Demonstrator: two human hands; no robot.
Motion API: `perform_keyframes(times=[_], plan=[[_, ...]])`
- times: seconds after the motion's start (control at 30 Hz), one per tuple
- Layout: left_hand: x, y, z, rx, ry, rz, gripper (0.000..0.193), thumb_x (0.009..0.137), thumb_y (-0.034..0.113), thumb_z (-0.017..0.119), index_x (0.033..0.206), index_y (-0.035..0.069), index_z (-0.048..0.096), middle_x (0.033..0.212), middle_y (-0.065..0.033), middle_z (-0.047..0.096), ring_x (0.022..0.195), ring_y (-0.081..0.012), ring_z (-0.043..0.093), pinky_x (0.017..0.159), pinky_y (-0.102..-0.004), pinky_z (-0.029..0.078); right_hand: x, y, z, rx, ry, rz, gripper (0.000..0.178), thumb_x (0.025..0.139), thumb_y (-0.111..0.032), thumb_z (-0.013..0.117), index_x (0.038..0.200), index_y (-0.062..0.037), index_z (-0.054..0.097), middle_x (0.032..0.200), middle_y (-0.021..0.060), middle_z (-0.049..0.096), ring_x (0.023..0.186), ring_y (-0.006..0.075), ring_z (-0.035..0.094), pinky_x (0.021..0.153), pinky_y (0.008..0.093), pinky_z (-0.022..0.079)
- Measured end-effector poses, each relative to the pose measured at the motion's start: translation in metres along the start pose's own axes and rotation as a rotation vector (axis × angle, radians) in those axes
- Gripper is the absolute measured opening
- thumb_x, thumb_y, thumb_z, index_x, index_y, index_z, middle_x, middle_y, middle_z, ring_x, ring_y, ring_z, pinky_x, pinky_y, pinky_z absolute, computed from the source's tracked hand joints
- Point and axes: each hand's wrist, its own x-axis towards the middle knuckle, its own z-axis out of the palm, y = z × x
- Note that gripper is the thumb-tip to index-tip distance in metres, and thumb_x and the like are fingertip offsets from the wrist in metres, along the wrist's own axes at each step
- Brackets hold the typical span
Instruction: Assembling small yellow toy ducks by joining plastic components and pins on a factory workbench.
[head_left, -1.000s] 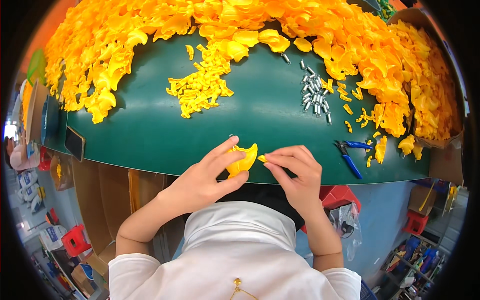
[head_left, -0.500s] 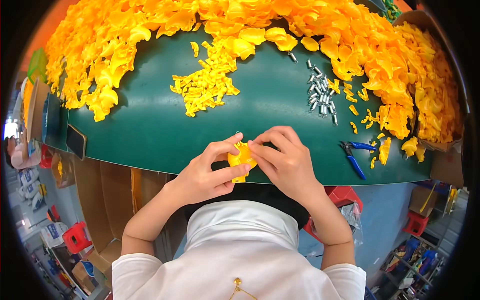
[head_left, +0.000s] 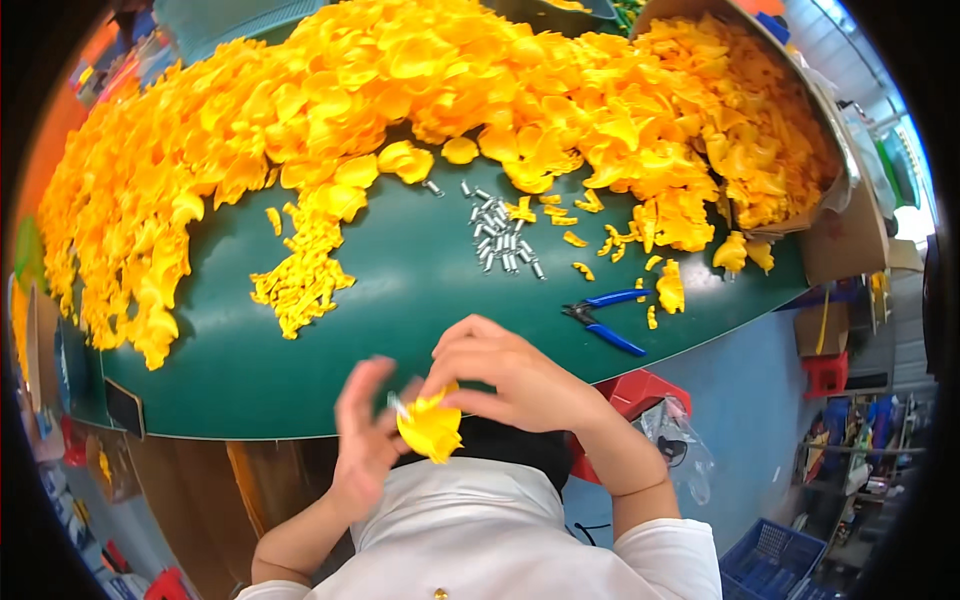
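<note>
A yellow curved plastic part (head_left: 430,432) is pinched in the fingertips of my right hand (head_left: 510,378), close to my body at the table's front edge. A small metal spring (head_left: 398,406) sticks out at the part's upper left side; whether it is attached I cannot tell. My left hand (head_left: 368,430) is beside the spring and the part, its fingers raised and blurred by motion. Blue-handled cutting pliers (head_left: 612,322) lie on the green table (head_left: 430,290) to the right. Several loose springs (head_left: 500,235) are piled farther back.
Heaped yellow shell pieces (head_left: 330,90) cover the far side. Small yellow strips (head_left: 300,285) form a pile at left of centre. A cardboard box (head_left: 845,235) of yellow pieces stands at right, a dark phone-like slab (head_left: 124,408) at the left edge. A red stool (head_left: 640,392) is below the table.
The view has swung, shifting the table's contents leftward. The yellow part has been turned in my right hand. My left fingers, earlier around the part, have moved away to its left side.
</note>
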Motion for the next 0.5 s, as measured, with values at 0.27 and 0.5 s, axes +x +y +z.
perform_keyframes(times=[0.27,0.5], plan=[[0.021,-0.029,0.001,-0.569,-0.397,-0.480,0.057,0.100,0.045,0.038,0.136,0.001,0.043,0.128,-0.0185,0.055,0.122,-0.0345,0.051,0.093,-0.0441,0.047,0.001,0.015,-0.080,-0.629,0.417,0.042,0.021,0.081,-0.003,0.063,0.100,-0.0085,0.068,0.104,0.0063,0.067,0.103,0.0302,0.059,0.090,0.0411,0.048],[0.030,-0.026,0.008,-0.739,-0.215,-0.420,0.046,0.097,0.035,0.052,0.126,0.000,0.050,0.123,-0.0196,0.055,0.126,-0.0432,0.044,0.075,-0.0413,0.062,-0.013,0.084,-0.161,-1.519,0.407,0.116,0.019,0.078,0.001,0.062,0.094,-0.0078,0.067,0.095,0.0076,0.066,0.106,0.0270,0.057,0.093,0.0414,0.043]])
